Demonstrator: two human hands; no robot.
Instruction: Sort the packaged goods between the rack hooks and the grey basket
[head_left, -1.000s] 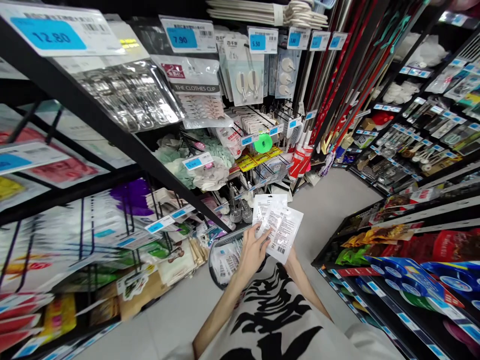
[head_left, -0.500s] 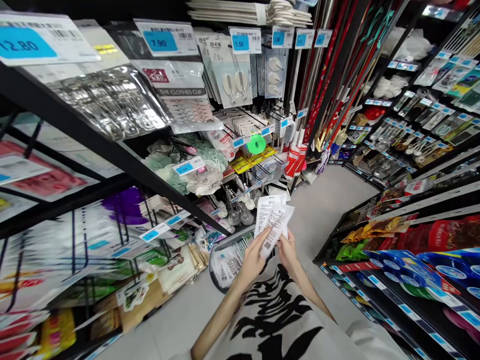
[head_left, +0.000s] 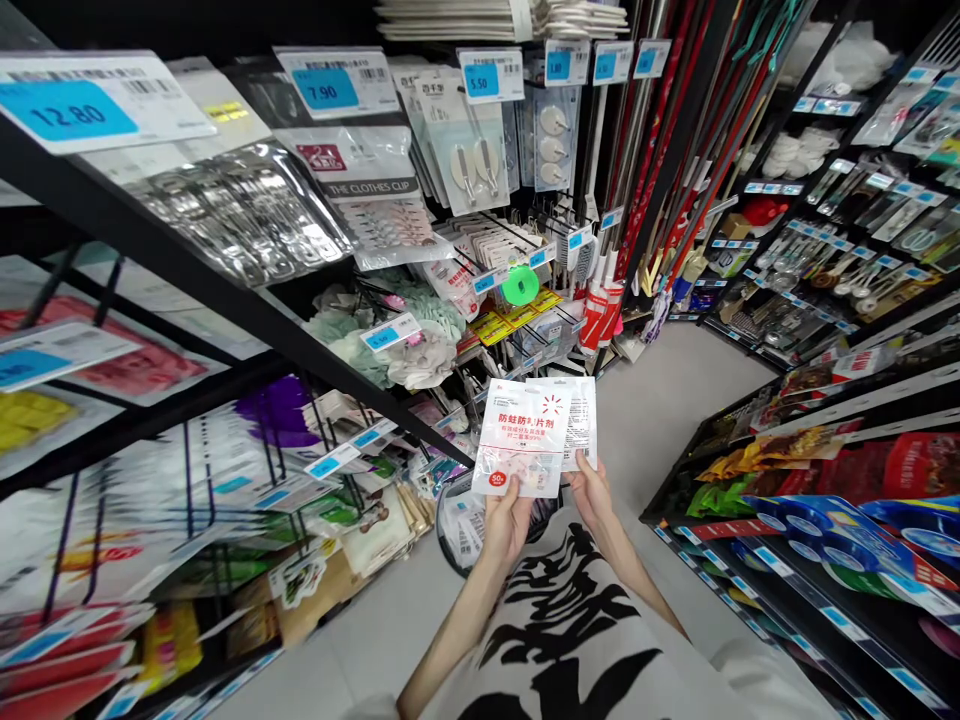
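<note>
My left hand grips the bottom edge of a white pouch with red lettering, its printed front facing me. Partly behind it, to the right, is a second white pouch showing small black print. My right hand pinches that second pouch at its lower right corner. The two pouches overlap, so the left part of the rear one is hidden. Below and left of my hands stands a dark-rimmed basket holding white packets with barcodes.
Hanging packs, including clothes clips and hooks, line the rack on the left. Poles stand at its far end. To the right is a shelf with blue packs. Grey floor runs between them.
The left pouch has turned from its small-print side to its red-lettered front. The pouches have spread apart sideways, and my left hand now holds the lower edge. The view has shifted slightly.
</note>
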